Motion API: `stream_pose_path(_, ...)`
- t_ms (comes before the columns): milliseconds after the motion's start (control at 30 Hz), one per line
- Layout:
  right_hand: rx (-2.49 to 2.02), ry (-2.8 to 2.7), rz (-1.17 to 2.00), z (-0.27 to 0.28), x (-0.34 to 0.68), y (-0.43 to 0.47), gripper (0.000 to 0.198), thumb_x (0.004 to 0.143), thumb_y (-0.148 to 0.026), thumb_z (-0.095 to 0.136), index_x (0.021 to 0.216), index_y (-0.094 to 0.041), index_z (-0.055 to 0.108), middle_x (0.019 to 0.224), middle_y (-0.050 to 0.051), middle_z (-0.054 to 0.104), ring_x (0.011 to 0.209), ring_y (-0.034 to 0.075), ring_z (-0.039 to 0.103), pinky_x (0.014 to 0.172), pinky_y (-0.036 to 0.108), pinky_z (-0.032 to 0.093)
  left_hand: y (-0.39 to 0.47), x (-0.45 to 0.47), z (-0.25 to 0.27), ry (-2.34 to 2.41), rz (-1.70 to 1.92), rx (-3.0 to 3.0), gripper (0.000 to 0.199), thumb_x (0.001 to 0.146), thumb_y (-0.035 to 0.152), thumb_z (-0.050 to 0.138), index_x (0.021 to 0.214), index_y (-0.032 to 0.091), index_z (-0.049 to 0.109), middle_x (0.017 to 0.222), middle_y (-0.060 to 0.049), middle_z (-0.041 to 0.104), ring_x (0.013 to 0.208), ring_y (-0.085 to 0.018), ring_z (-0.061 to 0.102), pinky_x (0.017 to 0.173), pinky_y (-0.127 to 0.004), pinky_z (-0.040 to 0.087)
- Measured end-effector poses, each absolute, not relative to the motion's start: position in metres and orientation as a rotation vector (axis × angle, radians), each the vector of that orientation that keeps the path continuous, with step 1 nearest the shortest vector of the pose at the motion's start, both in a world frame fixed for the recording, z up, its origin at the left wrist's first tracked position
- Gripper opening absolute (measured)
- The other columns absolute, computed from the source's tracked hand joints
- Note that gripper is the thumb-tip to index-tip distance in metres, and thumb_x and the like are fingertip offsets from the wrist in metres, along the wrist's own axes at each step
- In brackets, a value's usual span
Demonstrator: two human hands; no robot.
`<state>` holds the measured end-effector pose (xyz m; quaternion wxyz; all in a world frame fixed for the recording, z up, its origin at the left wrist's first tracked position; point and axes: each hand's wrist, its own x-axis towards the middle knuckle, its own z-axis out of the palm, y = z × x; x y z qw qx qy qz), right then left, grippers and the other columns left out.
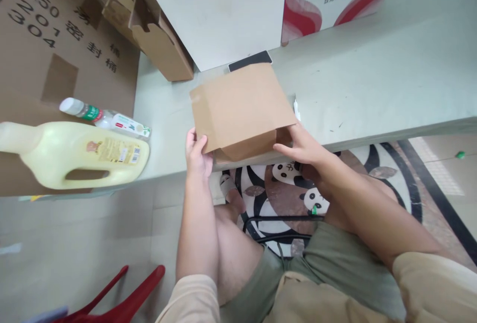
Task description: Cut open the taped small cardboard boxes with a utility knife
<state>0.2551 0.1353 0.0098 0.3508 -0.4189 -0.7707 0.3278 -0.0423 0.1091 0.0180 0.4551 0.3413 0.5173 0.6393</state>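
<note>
A brown cardboard box (242, 107) with a broad, flat panel on top lies at the front edge of the pale table. Its side facing me shows folded flaps and a dark gap at the right. My left hand (200, 156) pinches the box's near left corner between thumb and fingers. At the near right corner, my right hand (303, 146) grips the box, its thumb stretched along the open side and its fingertips partly hidden by the cardboard. Behind the box, a flat black object (251, 60) sticks out.
Left stand a large printed carton (89, 59), a yellow jug (85, 156) and a clear bottle (112, 118). A narrow cardboard box (164, 44), a white box (227, 15) and a red-and-white carton (335, 0) line the back of the table (391, 79). A red chair (130, 298) is lower left.
</note>
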Motion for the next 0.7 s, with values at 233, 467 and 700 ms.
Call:
stream_pose_path(233, -1.438, -1.422, 0.84, 0.022, 0.247, 0.132, 0.042, 0.072, -0.051, 0.075, 0.095, -0.02, 0.061, 0.087, 0.005, 0.066, 0.076, 0.019, 0.057, 0.066, 0.034, 0.048, 0.109, -0.037, 0.017, 1.273, 1.485, 0.922, 0.071, 0.064, 0.056, 0.085, 0.124, 0.032, 0.056, 0.114, -0.006, 0.071, 0.079, -0.017, 0.071, 0.062, -0.026, 0.054)
stream_pose_path(467, -1.313, -1.029, 0.89, 0.015, 0.257, 0.138, 0.043, 0.089, -0.058, 0.056, 0.07, -0.02, 0.049, 0.067, -0.002, 0.046, 0.063, 0.01, 0.043, 0.06, 0.027, 0.035, 0.112, -0.04, 0.009, 1.492, 1.437, 0.972, 0.048, 0.076, 0.059, 0.073, 0.104, 0.021, 0.071, 0.061, 0.001, 0.063, 0.048, -0.012, 0.057, 0.049, -0.025, 0.047)
stream_pose_path(700, -1.062, -0.876, 0.917, 0.016, 0.263, 0.139, 0.056, 0.078, -0.065, 0.066, 0.063, -0.022, 0.034, 0.061, -0.004, 0.031, 0.056, 0.009, 0.031, 0.054, 0.026, 0.029, 0.113, -0.041, 0.012, 1.681, 1.334, 1.358, 0.047, 0.063, 0.039, 0.085, 0.103, 0.02, 0.069, 0.111, -0.008, 0.074, 0.109, -0.025, 0.067, 0.088, -0.034, 0.055)
